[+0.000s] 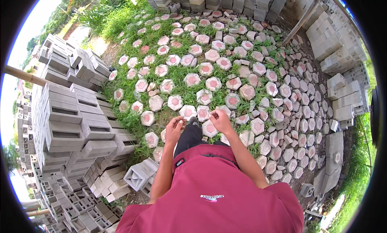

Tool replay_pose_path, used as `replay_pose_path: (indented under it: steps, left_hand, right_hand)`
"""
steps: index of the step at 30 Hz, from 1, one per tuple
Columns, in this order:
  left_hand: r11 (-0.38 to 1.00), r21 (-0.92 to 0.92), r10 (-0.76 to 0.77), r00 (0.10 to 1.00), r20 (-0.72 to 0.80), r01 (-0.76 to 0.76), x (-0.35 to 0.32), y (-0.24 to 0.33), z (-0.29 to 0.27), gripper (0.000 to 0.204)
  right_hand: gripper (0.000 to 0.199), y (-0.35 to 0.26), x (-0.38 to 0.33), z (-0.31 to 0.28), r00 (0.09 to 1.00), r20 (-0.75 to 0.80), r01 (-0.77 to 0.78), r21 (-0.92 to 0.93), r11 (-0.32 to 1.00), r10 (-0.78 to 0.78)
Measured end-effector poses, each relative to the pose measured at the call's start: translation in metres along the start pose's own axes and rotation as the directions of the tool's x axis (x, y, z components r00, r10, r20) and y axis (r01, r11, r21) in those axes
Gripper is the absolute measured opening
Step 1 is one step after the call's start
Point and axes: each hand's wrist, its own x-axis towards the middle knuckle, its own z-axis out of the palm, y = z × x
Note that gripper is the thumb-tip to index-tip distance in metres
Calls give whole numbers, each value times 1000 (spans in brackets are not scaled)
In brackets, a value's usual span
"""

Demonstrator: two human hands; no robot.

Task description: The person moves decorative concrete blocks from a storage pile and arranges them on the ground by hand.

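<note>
Left hand (174,130) loosely curled, empty. Right hand (221,121) half-closed, fingers bent inward; whether it pinches anything, cannot tell. Nearest thing: grey hexagonal concrete paver with pink centre (209,128), on the grass just beside and below the right hand. Judged heavy, rigid, rough, chip-prone; grip opposite flat edges. Beyond: grey hollow concrete blocks (64,124) stacked left.

Hexagonal grey concrete paving blocks with pink centres (213,83) are seen laid loosely over green grass (121,15). Both bare hands are held in front of a red shirt (213,188): the left hand (174,129) and the right hand (221,120) are loosely curled and nothing is gripped in either. A black shoe (193,122) is seen between them. Stacks of hollow grey concrete blocks (66,124) are piled at the left, with further stacks (334,43) at the right.
</note>
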Motion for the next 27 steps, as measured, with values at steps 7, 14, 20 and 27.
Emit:
replay_pose_path:
  steps: [7, 14, 20, 27]
  left_hand:
    - [922, 345, 88, 962, 257, -176, 152, 36, 20, 24]
    - [964, 185, 127, 945, 302, -189, 344, 82, 39, 28]
    - [995, 82, -84, 945, 317, 61, 426, 125, 69, 32]
    - [984, 79, -177, 931, 319, 160, 496, 127, 123, 32]
  right_hand:
    - [23, 30, 79, -31, 980, -179, -84, 26, 996, 87]
    - [22, 41, 231, -58, 939, -301, -149, 83, 985, 168]
    - [20, 32, 323, -79, 919, -349, -122, 192, 974, 184]
    - [19, 26, 411, -106, 895, -316, -200, 344, 917, 314]
